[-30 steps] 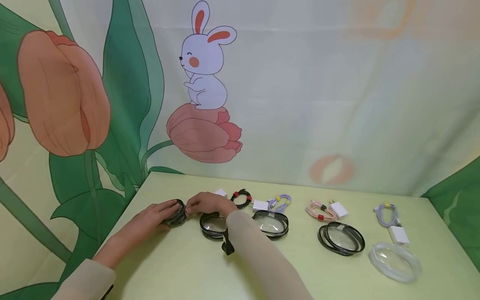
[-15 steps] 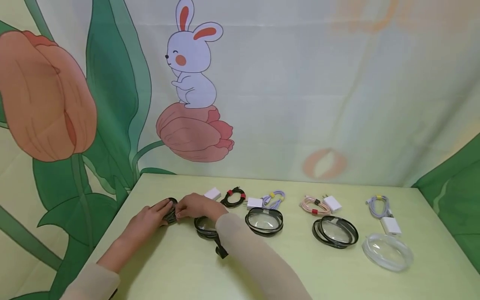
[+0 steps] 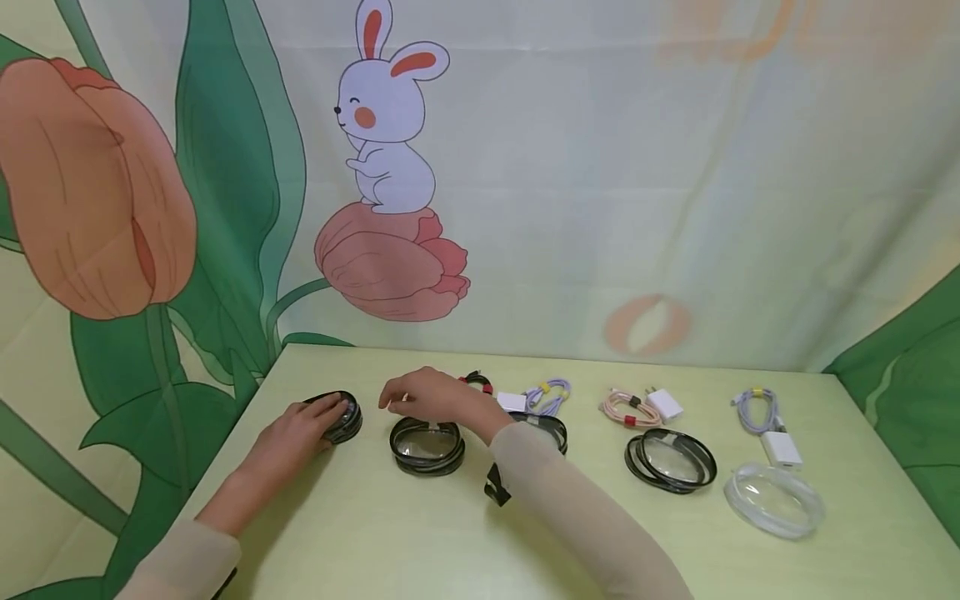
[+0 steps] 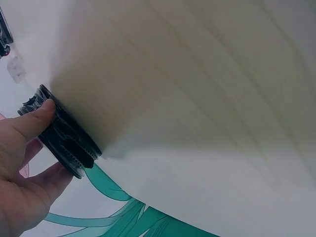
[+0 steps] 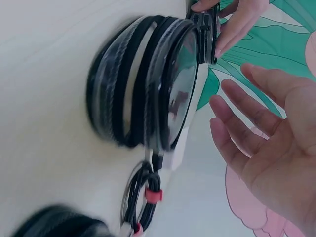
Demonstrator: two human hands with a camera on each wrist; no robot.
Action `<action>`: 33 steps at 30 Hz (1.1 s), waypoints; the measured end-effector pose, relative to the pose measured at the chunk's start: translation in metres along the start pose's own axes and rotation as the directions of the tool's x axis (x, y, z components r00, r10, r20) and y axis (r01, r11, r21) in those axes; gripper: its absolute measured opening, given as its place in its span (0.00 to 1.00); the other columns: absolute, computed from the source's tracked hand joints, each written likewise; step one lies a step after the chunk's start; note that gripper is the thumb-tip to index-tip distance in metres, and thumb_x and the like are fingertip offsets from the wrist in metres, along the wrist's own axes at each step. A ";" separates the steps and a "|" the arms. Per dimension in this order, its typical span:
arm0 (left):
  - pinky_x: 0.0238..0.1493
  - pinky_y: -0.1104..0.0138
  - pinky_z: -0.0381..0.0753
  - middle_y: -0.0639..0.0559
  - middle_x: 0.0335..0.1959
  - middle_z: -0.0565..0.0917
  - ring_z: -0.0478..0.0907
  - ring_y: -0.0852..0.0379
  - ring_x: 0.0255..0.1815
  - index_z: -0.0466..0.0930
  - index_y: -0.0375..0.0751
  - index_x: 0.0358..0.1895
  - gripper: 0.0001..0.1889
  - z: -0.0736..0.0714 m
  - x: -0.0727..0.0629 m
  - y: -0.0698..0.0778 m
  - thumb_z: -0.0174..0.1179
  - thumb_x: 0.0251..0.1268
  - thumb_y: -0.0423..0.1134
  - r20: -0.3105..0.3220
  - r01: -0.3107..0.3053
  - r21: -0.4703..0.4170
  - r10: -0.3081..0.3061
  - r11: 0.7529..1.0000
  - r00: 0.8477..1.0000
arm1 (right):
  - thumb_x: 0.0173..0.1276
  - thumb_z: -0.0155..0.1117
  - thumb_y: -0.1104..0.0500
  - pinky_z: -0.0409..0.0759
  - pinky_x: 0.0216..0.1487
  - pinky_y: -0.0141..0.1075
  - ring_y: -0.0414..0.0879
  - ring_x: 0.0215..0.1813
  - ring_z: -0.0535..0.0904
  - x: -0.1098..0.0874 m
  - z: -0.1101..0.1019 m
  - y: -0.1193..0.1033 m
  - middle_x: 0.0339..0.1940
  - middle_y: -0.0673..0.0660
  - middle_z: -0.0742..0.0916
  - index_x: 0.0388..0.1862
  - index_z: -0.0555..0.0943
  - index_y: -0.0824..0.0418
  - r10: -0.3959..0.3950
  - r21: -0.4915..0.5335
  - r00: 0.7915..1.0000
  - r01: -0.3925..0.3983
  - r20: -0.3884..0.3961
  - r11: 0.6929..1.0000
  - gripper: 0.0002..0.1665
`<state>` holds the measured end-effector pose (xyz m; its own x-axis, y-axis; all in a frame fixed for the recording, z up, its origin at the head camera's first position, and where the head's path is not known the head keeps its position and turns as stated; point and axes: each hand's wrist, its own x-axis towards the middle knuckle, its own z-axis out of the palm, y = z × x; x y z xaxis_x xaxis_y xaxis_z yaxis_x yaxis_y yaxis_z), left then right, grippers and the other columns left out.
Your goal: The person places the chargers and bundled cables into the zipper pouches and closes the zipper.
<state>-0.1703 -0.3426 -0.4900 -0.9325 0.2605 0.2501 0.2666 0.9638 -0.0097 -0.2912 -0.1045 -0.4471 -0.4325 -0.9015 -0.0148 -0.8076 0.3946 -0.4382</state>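
At the table's left end, my left hand point(image 3: 296, 440) holds a small round zip case with black trim point(image 3: 349, 423). In the left wrist view the thumb lies on one side of that case point(image 4: 74, 140), with fingers on the other. My right hand point(image 3: 431, 395) holds nothing and hovers just behind a second round case point(image 3: 426, 448), which has a clear lid and black edging. The right wrist view has this hand's fingers point(image 5: 238, 118) spread and slightly bent, apart from the clear-lidded case point(image 5: 140, 84).
Farther right stand two more black-edged cases, one point(image 3: 670, 461) in full view and one point(image 3: 551, 427) partly behind my sleeve, and a white-edged case point(image 3: 775, 500). Behind them lie tied cables, black point(image 3: 477, 382), purple point(image 3: 548, 397) and pink point(image 3: 630, 410), with white charger plugs point(image 3: 664, 405).
My right hand has let go of the left case's side and moved right, its fingers loosening. The left hand keeps hold of its case. The head view has shifted slightly.
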 end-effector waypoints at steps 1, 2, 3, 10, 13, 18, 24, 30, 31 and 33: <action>0.39 0.45 0.85 0.38 0.65 0.77 0.78 0.31 0.54 0.80 0.38 0.65 0.30 0.001 0.001 0.000 0.75 0.56 0.33 -0.004 -0.005 0.000 0.005 1.000 1.000 | 0.80 0.57 0.55 0.78 0.51 0.26 0.36 0.50 0.83 -0.004 -0.001 0.002 0.50 0.45 0.88 0.57 0.84 0.50 0.000 -0.006 1.000 0.000 -0.003 1.000 0.13; 0.39 0.45 0.85 0.38 0.65 0.77 0.78 0.31 0.54 0.80 0.38 0.64 0.30 0.001 0.001 -0.001 0.75 0.56 0.33 -0.006 -0.010 -0.002 0.010 1.000 1.000 | 0.80 0.57 0.55 0.78 0.50 0.26 0.35 0.50 0.83 -0.008 -0.002 0.002 0.51 0.45 0.88 0.57 0.84 0.50 -0.005 -0.015 1.000 0.005 -0.006 1.000 0.13; 0.39 0.44 0.85 0.38 0.65 0.78 0.78 0.31 0.54 0.80 0.38 0.64 0.30 0.001 0.002 -0.002 0.75 0.55 0.32 -0.008 -0.014 -0.005 0.014 1.000 1.000 | 0.80 0.57 0.55 0.78 0.50 0.26 0.35 0.50 0.83 -0.011 -0.004 0.003 0.51 0.46 0.88 0.57 0.84 0.50 -0.008 -0.014 1.000 0.007 -0.010 1.000 0.13; 0.41 0.43 0.85 0.37 0.66 0.76 0.76 0.29 0.59 0.79 0.38 0.65 0.30 0.000 0.001 -0.008 0.74 0.56 0.29 -0.002 -0.042 -0.041 0.042 0.998 0.999 | 0.80 0.56 0.57 0.79 0.50 0.27 0.40 0.51 0.83 -0.026 -0.005 0.008 0.52 0.49 0.88 0.58 0.84 0.54 -0.023 -0.036 1.000 0.022 -0.017 0.999 0.14; 0.43 0.43 0.84 0.37 0.67 0.75 0.75 0.29 0.61 0.78 0.38 0.66 0.31 0.000 0.000 -0.009 0.73 0.56 0.28 0.007 -0.060 -0.056 0.061 0.997 0.998 | 0.80 0.57 0.57 0.78 0.49 0.27 0.39 0.50 0.83 -0.031 -0.004 0.010 0.52 0.49 0.88 0.58 0.84 0.55 -0.026 -0.062 0.999 0.024 -0.023 0.998 0.14; 0.52 0.41 0.81 0.36 0.68 0.74 0.73 0.29 0.64 0.77 0.37 0.67 0.29 -0.001 -0.002 -0.009 0.71 0.61 0.31 0.015 -0.077 -0.086 0.078 0.993 0.997 | 0.79 0.59 0.56 0.78 0.45 0.27 0.37 0.44 0.81 -0.040 -0.004 0.009 0.51 0.48 0.88 0.57 0.85 0.54 -0.007 -0.104 0.999 0.003 -0.036 0.995 0.13; 0.62 0.41 0.74 0.35 0.69 0.74 0.71 0.32 0.67 0.75 0.35 0.68 0.26 -0.009 0.000 0.000 0.65 0.67 0.35 0.019 -0.077 -0.128 0.080 0.989 0.997 | 0.79 0.59 0.56 0.79 0.49 0.30 0.39 0.45 0.81 -0.054 -0.008 0.010 0.52 0.49 0.86 0.59 0.84 0.55 0.008 -0.111 0.998 -0.015 -0.064 0.994 0.15; 0.66 0.44 0.73 0.36 0.68 0.75 0.72 0.35 0.68 0.75 0.34 0.68 0.27 -0.016 0.008 0.016 0.65 0.68 0.36 -0.011 -0.174 -0.094 0.174 0.980 0.985 | 0.79 0.58 0.58 0.78 0.56 0.34 0.40 0.50 0.81 -0.065 -0.010 0.021 0.52 0.50 0.86 0.57 0.84 0.55 0.004 -0.108 0.993 -0.017 -0.116 0.994 0.13; 0.66 0.45 0.73 0.37 0.68 0.76 0.73 0.36 0.67 0.75 0.34 0.68 0.27 -0.016 0.009 0.018 0.65 0.68 0.36 -0.019 -0.192 -0.083 0.191 0.978 0.981 | 0.79 0.58 0.58 0.78 0.57 0.35 0.40 0.50 0.81 -0.067 -0.011 0.023 0.52 0.50 0.87 0.57 0.84 0.55 0.003 -0.105 0.993 -0.016 -0.121 0.994 0.13; 0.65 0.46 0.74 0.38 0.67 0.76 0.73 0.36 0.67 0.75 0.34 0.68 0.27 -0.016 0.012 0.024 0.66 0.67 0.37 -0.034 -0.225 -0.062 0.223 0.972 0.974 | 0.79 0.59 0.58 0.78 0.57 0.37 0.42 0.52 0.81 -0.072 -0.011 0.026 0.51 0.50 0.87 0.56 0.85 0.56 0.005 -0.095 0.991 -0.017 -0.131 0.995 0.12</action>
<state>-0.1707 -0.3172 -0.4722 -0.8406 0.4667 0.2749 0.4839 0.8751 -0.0057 -0.2859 -0.0276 -0.4479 -0.4849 -0.8687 0.1010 -0.8345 0.4251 -0.3505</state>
